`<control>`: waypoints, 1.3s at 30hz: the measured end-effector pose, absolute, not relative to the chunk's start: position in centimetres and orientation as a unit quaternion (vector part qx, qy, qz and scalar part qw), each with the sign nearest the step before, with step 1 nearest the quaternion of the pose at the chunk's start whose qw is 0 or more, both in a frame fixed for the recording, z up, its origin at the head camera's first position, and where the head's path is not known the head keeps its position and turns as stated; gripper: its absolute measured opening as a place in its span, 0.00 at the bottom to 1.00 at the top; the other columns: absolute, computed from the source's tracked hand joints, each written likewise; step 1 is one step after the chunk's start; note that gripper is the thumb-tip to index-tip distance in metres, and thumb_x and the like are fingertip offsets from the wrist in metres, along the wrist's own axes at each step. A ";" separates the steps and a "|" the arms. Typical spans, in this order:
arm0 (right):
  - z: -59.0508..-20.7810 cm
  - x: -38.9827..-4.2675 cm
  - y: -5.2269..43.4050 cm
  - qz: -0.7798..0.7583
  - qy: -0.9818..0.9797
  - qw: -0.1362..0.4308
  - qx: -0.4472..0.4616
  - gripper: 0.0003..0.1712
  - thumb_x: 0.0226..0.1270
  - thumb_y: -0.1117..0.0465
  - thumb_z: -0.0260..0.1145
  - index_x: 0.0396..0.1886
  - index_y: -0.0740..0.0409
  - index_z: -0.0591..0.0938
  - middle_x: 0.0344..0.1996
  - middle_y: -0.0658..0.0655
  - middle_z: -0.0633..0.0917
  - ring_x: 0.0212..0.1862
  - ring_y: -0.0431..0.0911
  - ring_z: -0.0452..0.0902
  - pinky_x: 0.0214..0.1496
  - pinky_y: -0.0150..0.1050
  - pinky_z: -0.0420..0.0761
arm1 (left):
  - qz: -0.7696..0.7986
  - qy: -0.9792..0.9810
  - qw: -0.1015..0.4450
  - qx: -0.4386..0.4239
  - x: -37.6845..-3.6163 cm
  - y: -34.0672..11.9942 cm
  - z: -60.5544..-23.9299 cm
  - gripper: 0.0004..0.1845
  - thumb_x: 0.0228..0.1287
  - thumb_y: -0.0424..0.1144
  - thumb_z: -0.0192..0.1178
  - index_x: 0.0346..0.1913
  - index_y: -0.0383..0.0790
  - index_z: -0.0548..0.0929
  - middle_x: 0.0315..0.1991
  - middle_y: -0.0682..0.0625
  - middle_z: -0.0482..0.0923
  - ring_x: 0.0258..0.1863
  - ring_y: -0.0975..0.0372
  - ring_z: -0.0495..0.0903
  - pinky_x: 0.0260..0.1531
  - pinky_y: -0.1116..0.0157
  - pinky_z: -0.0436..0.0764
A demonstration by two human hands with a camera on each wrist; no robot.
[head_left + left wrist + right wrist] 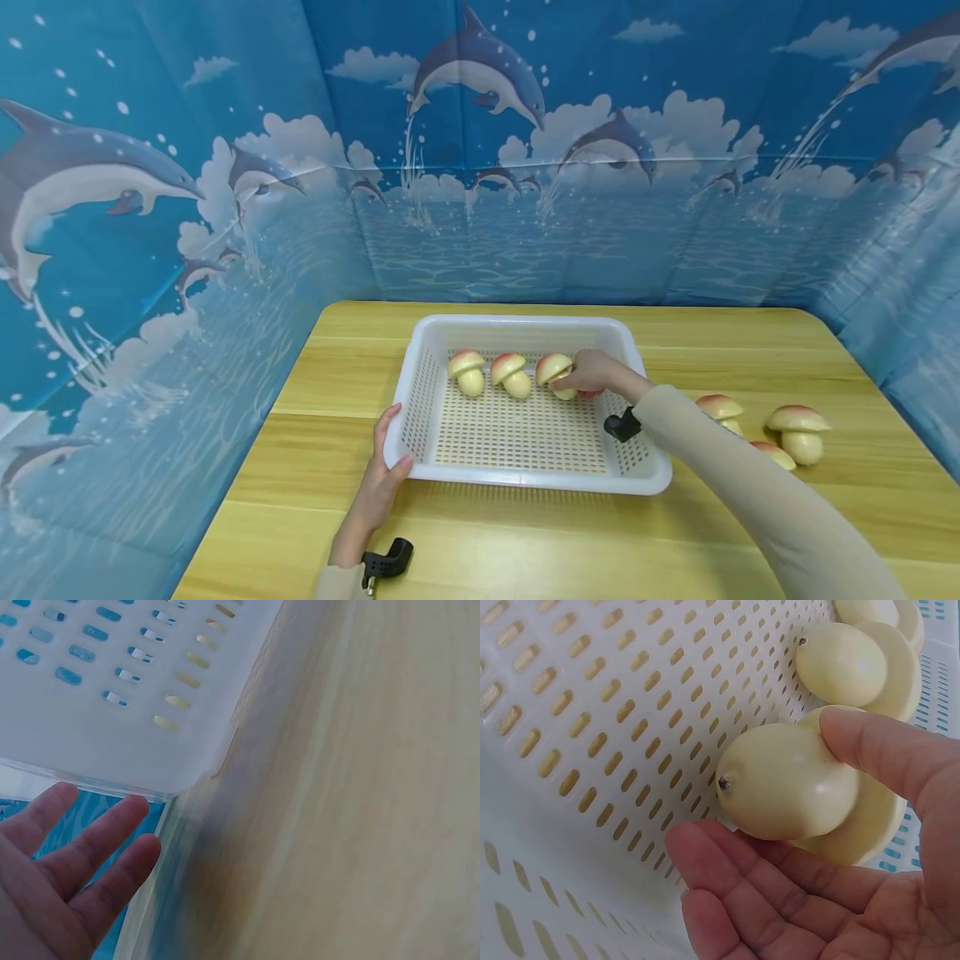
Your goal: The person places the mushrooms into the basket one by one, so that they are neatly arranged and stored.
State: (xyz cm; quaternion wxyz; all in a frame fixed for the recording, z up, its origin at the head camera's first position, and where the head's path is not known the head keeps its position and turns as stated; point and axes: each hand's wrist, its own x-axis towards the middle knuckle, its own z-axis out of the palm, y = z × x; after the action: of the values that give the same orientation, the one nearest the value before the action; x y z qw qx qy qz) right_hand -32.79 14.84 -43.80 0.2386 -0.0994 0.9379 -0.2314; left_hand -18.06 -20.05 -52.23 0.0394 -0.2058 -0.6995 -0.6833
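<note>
Third toy mushroom (557, 372) being set down inside the white basket (420, 392), at the right end of a row with two other mushrooms (467, 372) along the far wall. Right hand (588, 372) reached over the basket's right side, thumb and fingers (727, 881) curled around the pale stem, cap turned toward the palm; stem tip close to the perforated floor, contact not clear from the wrist view. Left hand (382, 479) laid against the near left corner of the basket, fingers (97, 840) straight and slightly spread beside the rim, steadying rather than gripping. Three more mushrooms (798, 429) waiting on the wooden counter (750, 350), to the right of the basket, near the right forearm. Placing step judged nearly finished. Next move likely to call for easing the thumb off so the mushroom settles without rolling into its neighbour, then lifting clear over the rim toward the counter pieces.
</note>
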 end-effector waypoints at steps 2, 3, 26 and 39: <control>-43.8 -32.7 14.8 -0.231 0.938 0.239 -0.101 0.25 0.59 0.45 0.67 0.10 0.51 0.70 0.10 0.53 0.74 0.13 0.40 0.65 0.21 0.36 0.69 | -0.685 -0.698 0.038 -0.205 -18.0 -20.1 -52.2 0.37 0.64 0.37 0.48 0.73 0.48 0.43 0.73 0.37 0.44 0.65 0.35 0.54 0.53 0.39 0.63; -43.8 -32.7 14.8 -0.231 0.938 0.239 -0.099 0.26 0.59 0.45 0.67 0.10 0.51 0.69 0.10 0.53 0.74 0.13 0.40 0.65 0.21 0.36 0.68 | -0.686 -0.697 0.038 -0.205 -18.0 -20.1 -52.2 0.37 0.64 0.37 0.48 0.73 0.48 0.43 0.73 0.37 0.44 0.65 0.35 0.53 0.53 0.39 0.63; -43.9 -32.2 15.0 -0.219 0.942 0.232 -0.106 0.22 0.60 0.46 0.67 0.17 0.58 0.77 0.15 0.58 0.80 0.16 0.44 0.73 0.22 0.37 0.72 | -0.684 -0.696 0.043 -0.213 -17.2 -19.8 -52.4 0.37 0.65 0.36 0.47 0.73 0.48 0.43 0.73 0.37 0.43 0.66 0.36 0.52 0.55 0.39 0.60; -43.6 -32.0 15.0 -0.218 0.943 0.232 -0.099 0.24 0.59 0.45 0.66 0.13 0.55 0.74 0.15 0.59 0.81 0.16 0.43 0.72 0.21 0.35 0.70 | -0.683 -0.698 0.035 -0.210 -16.9 -19.8 -52.1 0.37 0.66 0.37 0.47 0.74 0.49 0.42 0.73 0.37 0.42 0.66 0.35 0.52 0.55 0.38 0.61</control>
State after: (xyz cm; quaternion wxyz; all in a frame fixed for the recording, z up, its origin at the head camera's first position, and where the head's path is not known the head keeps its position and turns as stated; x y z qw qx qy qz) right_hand -31.95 14.99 -43.57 0.2323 -0.0993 0.9426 -0.2184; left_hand -16.93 -19.76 -52.10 0.0347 -0.2103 -0.6985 -0.6831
